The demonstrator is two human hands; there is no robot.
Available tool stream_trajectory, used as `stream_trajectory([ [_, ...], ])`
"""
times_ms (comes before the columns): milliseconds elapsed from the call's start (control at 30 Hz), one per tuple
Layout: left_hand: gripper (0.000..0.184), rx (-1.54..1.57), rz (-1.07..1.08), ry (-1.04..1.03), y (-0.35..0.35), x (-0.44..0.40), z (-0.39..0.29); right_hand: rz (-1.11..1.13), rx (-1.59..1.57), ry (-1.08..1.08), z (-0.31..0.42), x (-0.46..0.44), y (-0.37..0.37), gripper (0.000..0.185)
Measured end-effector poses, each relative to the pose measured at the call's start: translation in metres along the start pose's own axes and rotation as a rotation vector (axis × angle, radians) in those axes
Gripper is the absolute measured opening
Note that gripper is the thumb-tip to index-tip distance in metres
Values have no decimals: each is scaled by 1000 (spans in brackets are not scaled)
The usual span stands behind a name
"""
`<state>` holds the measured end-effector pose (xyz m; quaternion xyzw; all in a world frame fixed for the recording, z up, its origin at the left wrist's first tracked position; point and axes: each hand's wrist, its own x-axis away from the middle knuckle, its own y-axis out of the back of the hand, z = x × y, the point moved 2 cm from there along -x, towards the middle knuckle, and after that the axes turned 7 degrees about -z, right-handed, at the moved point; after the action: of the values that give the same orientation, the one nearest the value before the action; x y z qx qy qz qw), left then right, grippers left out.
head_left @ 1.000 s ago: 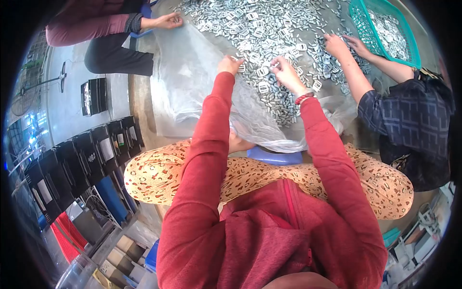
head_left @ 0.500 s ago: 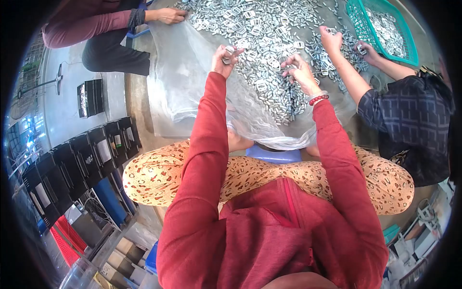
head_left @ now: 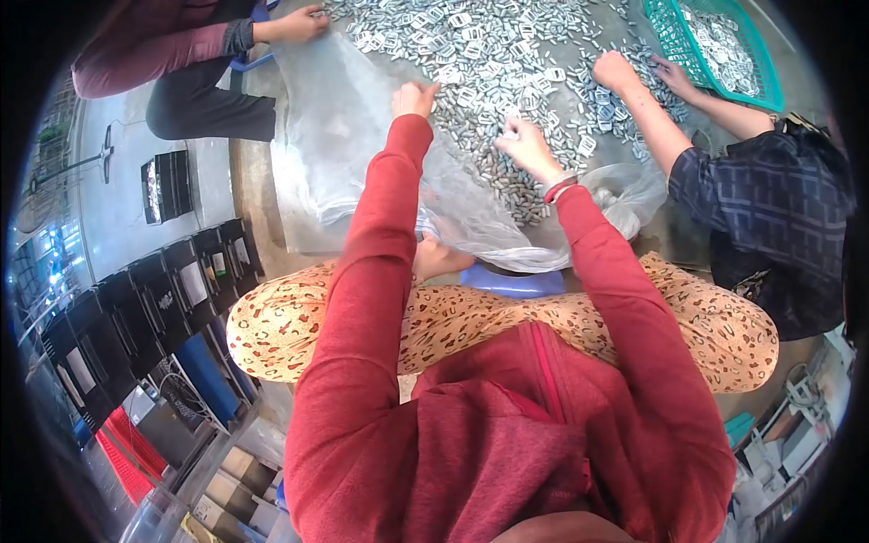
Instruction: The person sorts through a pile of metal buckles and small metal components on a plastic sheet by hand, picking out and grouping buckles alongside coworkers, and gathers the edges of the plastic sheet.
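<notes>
A broad pile of small grey metal pellets (head_left: 513,185) and pale metal buckles (head_left: 471,90) spreads over clear plastic sheeting (head_left: 312,100). At the pile's left edge is my left hand (head_left: 415,100), its fingers curled closed; whatever they hold is hidden by the back of the hand. My right hand (head_left: 528,147) reaches low over the pellets in the middle, fingers bent together in a pinch. I cannot make out what is between them. A red bracelet (head_left: 559,188) circles the right wrist.
To the right, a co-worker's hands (head_left: 615,71) work at the pile beside a green basket (head_left: 774,86) of buckles. Another person's hand (head_left: 303,24) rests at the upper left. Bunched plastic (head_left: 625,213) lies by my right forearm, and a blue stool (head_left: 511,282) stands before my legs.
My left hand, which showed a buckle in its fingers, has turned over and closed. My right hand has moved left and lower, its fingers drawing together. The co-worker's hands have shifted slightly.
</notes>
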<state>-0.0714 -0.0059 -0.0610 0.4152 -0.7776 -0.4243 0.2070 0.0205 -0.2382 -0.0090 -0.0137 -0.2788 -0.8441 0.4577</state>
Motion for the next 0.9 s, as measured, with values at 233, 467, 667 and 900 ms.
stream_trajectory([
  [233,47,-306,81,-41,14,36,5,-75,-541,-238,-5,-24,68,21],
  [467,30,945,336,520,30,14,-7,-304,486,122,2,-59,40,32],
  [667,6,1946,418,516,63,16,-71,-62,214,276,3,-30,7,21],
  [900,9,2221,454,487,49,4,-79,239,-1307,-329,14,2,56,50],
])
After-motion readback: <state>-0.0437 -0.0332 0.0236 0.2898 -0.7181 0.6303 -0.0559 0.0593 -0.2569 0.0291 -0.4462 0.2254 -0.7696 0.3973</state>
